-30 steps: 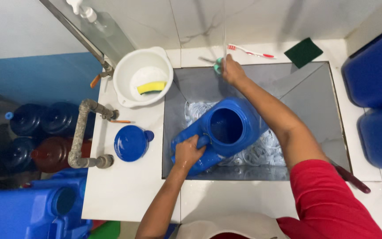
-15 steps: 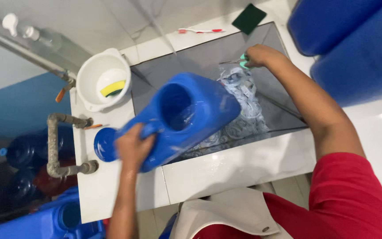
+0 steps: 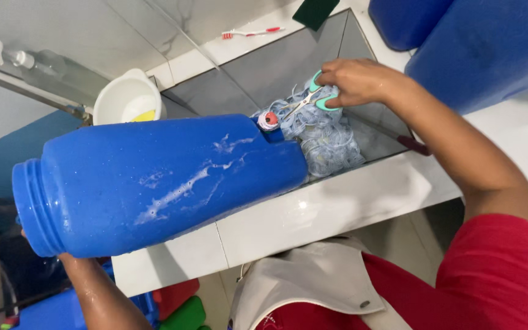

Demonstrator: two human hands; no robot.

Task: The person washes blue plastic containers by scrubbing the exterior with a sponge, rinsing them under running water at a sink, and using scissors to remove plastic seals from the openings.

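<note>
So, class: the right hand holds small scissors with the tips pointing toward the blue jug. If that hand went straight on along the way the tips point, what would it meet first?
Probably the small red and white tap on the blue jug. The right hand aims its scissors at it, over the pale blue bands in the sink; depth is unclear.

The jug (image 3: 154,183) lies on its side across the near rim of the sink (image 3: 264,79), its mouth to the left. The left hand (image 3: 71,260) is under the mouth end. The scissors (image 3: 313,98) are in the right hand (image 3: 355,82), over the bands (image 3: 328,140) in the sink. The bowl (image 3: 126,98) stands left of the sink. The toothbrush (image 3: 249,32) and sponge (image 3: 316,12) lie on the far ledge.
</note>
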